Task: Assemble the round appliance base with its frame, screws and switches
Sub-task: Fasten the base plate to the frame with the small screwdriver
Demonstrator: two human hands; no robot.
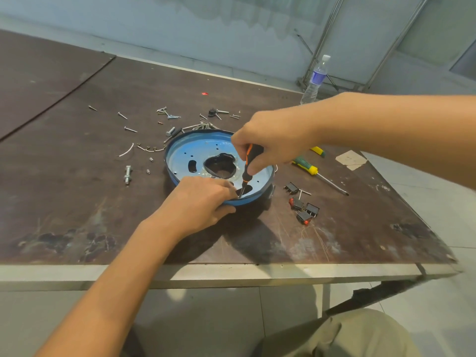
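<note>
Fingers [247, 161] of your right hand [270, 143] close around the black-and-orange handle of a small screwdriver [246, 169], held nearly upright with its tip down at the near edge of the round blue base [185, 158]. Your left hand [203, 199] curls over that same near rim, thumb under the lip and fingertips pressed down beside the tip, possibly steadying a screw that cannot be made out here.

The base sits open side up near the middle of the dark tabletop [77, 202], a shallow pan of thin painted metal with a large irregular hole at its centre and smaller slots and holes around it. It looks light and stiff, likely to skate or rock under a driver's push, so the rim is the sensible place to pin it. Its cut edges may be sharp.

Just to its right lie several black rocker switches [304, 208] with red buttons, not yet fitted by the look of it. Beyond them rests a second screwdriver [313, 170] with a green-and-yellow handle. Loose screws and bolts [170, 115] are scattered behind and left of the base, with a larger bolt [127, 173] apart on the left. A plastic water bottle [315, 81] stands at the far edge.
</note>
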